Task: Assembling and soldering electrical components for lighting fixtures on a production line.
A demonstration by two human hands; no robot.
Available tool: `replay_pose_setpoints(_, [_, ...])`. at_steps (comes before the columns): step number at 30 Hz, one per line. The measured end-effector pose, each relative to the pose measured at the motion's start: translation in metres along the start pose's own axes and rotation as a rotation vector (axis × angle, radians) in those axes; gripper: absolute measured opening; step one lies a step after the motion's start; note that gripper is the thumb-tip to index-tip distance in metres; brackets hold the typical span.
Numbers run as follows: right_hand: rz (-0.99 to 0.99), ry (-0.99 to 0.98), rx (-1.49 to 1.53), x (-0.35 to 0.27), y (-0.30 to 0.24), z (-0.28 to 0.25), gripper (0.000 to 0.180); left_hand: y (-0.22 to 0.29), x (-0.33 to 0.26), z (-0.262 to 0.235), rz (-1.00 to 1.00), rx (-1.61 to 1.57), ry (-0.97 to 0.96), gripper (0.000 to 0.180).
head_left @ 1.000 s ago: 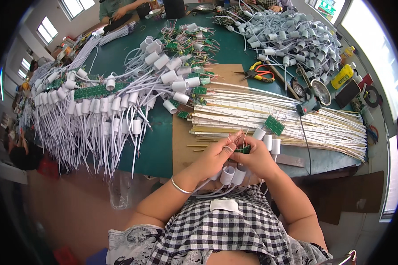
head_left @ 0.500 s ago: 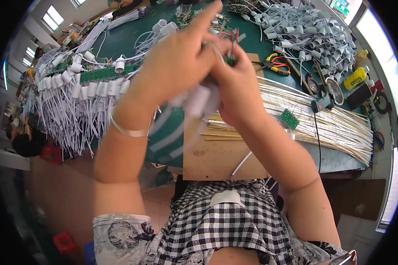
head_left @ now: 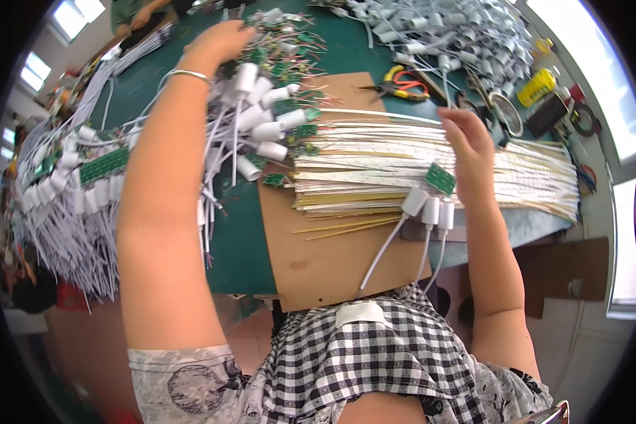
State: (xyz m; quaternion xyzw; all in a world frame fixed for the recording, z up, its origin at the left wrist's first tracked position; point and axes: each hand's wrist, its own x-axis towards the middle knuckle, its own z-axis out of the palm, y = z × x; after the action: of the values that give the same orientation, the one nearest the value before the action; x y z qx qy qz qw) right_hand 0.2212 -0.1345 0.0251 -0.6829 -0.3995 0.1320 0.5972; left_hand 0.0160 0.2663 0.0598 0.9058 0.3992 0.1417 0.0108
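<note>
My left hand (head_left: pixel 222 41) reaches to the far end of a heap of small green circuit boards (head_left: pixel 290 60) with thin wires. Its fingertips touch the heap's edge, and what they grip, if anything, is hidden. My right hand (head_left: pixel 471 145) is over a bundle of long thin white and yellow strips (head_left: pixel 374 152). Its thumb and forefinger are pinched together at one white strip (head_left: pixel 389 114) along the bundle's far side. Beside this hand lie a small green board (head_left: pixel 440 179) and three white cylindrical caps (head_left: pixel 430 210) on white cables.
White cylindrical caps with cables (head_left: pixel 265 131) lie near my left forearm; more are heaped at the far right (head_left: pixel 459 35) and left (head_left: pixel 92 201). Pliers (head_left: pixel 403 85) with orange-yellow handles lie beyond the strips. A brown board (head_left: pixel 332 265) lies at the near edge. A yellow bottle (head_left: pixel 537 87) stands at right.
My hands were together over the middle with wires and a white cap between them; now they are far apart. The left went far left, the right moved right. White caps now lie beside the heap.
</note>
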Motion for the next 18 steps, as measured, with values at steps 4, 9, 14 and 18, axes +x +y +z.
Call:
replay_pose_setpoints(4, [0.126, 0.13, -0.456, -0.044, 0.035, -0.083, 0.015, 0.004, 0.028, 0.004, -0.07, -0.062, -0.032, 0.066])
replay_pose_setpoints(9, [-0.029, 0.113, -0.869, -0.074, 0.052, -0.083, 0.024, 0.112, -0.025, -0.009, 0.065, 0.427, 0.836, 0.054])
replay_pose_setpoints(14, [-0.114, 0.151, -0.928, -0.079, 0.05, -0.05, 0.024, 0.247, -0.136, 0.044, 0.476, -0.094, 0.012, 0.027])
replay_pose_setpoints(18, [-0.153, 0.131, -0.756, -0.076, 0.056, -0.043, 0.023, 0.283, -0.19, 0.078, 0.497, -0.538, 0.026, 0.027])
